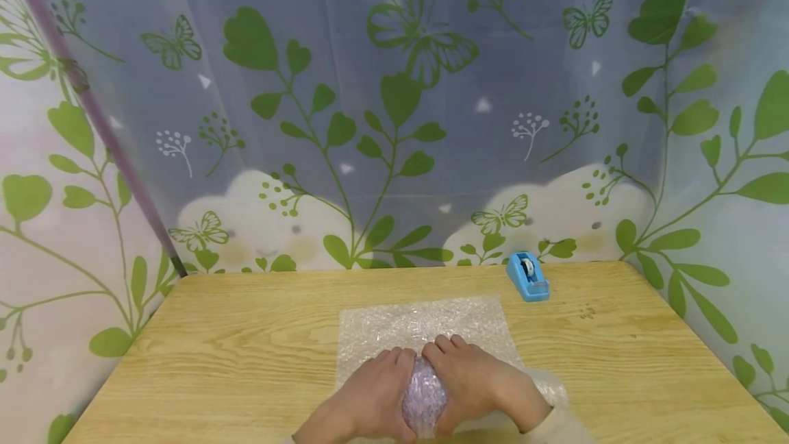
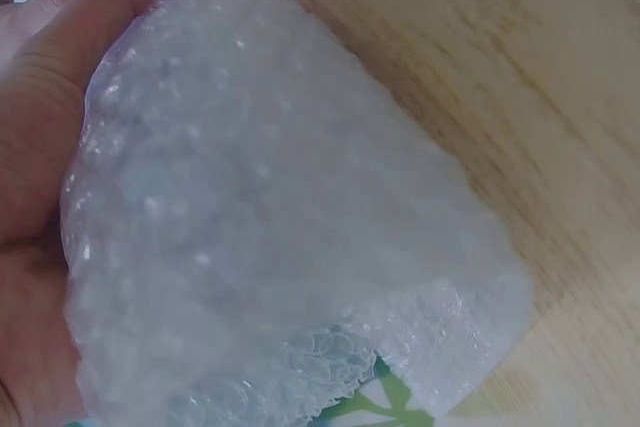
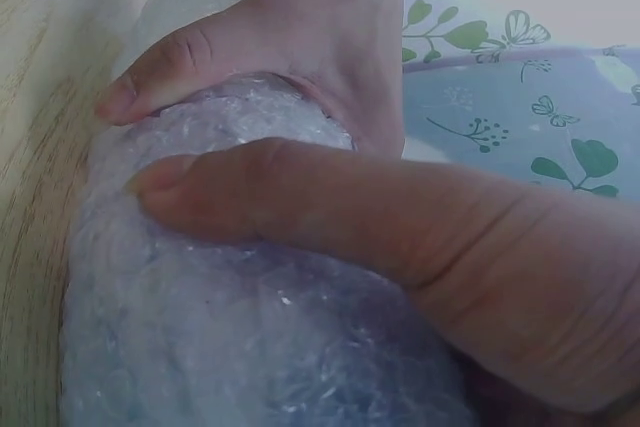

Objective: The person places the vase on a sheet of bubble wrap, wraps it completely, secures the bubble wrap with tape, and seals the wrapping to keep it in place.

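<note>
A rounded bundle in bubble wrap (image 1: 424,395), with a pale purple tint showing through, is between my two hands at the front of the table. My left hand (image 1: 377,389) grips its left side, and the right hand (image 1: 466,377) grips the other. In the left wrist view, a loose flap of the wrap (image 2: 430,337) hangs off the bundle's end. The right wrist view has the right thumb (image 3: 290,187) pressed along the wrapped surface, while the left hand (image 3: 300,37) curls over the far end. What is inside the wrap is hidden.
A flat sheet of bubble wrap (image 1: 425,321) lies beyond the hands on the wooden table (image 1: 234,348). More wrap (image 1: 548,386) bulges out beside the right wrist. Toward the back right stands a blue tape dispenser (image 1: 529,279). Printed curtains (image 1: 345,122) surround the table.
</note>
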The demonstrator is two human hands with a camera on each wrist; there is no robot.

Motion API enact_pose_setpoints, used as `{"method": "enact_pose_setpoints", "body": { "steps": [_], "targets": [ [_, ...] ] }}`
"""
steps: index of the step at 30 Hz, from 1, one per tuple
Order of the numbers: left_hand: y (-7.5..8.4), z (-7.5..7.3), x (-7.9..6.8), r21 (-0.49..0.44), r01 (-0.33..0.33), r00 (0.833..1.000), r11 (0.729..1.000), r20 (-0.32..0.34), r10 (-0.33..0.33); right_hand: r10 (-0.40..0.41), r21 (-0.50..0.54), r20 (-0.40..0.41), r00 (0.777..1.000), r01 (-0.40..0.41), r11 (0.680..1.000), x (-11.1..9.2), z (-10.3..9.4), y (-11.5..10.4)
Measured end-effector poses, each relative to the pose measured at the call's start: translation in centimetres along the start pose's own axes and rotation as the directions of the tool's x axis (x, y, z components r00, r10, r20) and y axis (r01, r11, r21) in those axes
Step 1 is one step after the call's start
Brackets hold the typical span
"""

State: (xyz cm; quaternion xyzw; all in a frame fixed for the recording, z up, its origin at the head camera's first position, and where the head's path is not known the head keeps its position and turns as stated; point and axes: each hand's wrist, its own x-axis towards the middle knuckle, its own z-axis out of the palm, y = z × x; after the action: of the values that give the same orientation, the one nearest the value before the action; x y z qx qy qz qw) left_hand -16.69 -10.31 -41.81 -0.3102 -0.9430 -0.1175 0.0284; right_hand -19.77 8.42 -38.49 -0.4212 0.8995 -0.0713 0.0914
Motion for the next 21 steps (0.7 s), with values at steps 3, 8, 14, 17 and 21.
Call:
{"method": "enact_pose_setpoints", "body": {
  "steps": [3, 8, 14, 17, 21],
  "targets": [
    [0.0, -0.1, 0.1, -0.003, -0.004, 1.000, 1.000, 0.001, 0.004, -0.006, 0.002, -0.005, 1.000, 0.006, 1.000, -0.1, 0.0, 0.1],
    [-0.1, 0.0, 0.4, -0.008, -0.002, 1.000, 1.000, 0.020, 0.002, 0.012, 0.003, -0.035, 0.999, -0.012, 1.000, -0.5, 0.3, 0.1],
    [0.0, -0.2, 0.5, 0.012, 0.016, 0.999, 1.000, 0.030, -0.016, 0.043, -0.017, -0.131, 0.990, -0.045, 0.999, -1.5, 1.1, -0.1],
    [0.0, -0.3, 0.5, 0.018, 0.035, 0.998, 0.999, 0.047, -0.036, 0.063, -0.068, -0.204, 0.977, -0.078, 0.995, -2.0, 1.5, -0.8],
    [0.1, -0.5, 0.6, 0.014, 0.049, 0.996, 0.999, 0.076, -0.050, 0.088, -0.143, -0.262, 0.961, -0.129, 0.981, -2.5, 2.2, -2.1]
  ]
}}
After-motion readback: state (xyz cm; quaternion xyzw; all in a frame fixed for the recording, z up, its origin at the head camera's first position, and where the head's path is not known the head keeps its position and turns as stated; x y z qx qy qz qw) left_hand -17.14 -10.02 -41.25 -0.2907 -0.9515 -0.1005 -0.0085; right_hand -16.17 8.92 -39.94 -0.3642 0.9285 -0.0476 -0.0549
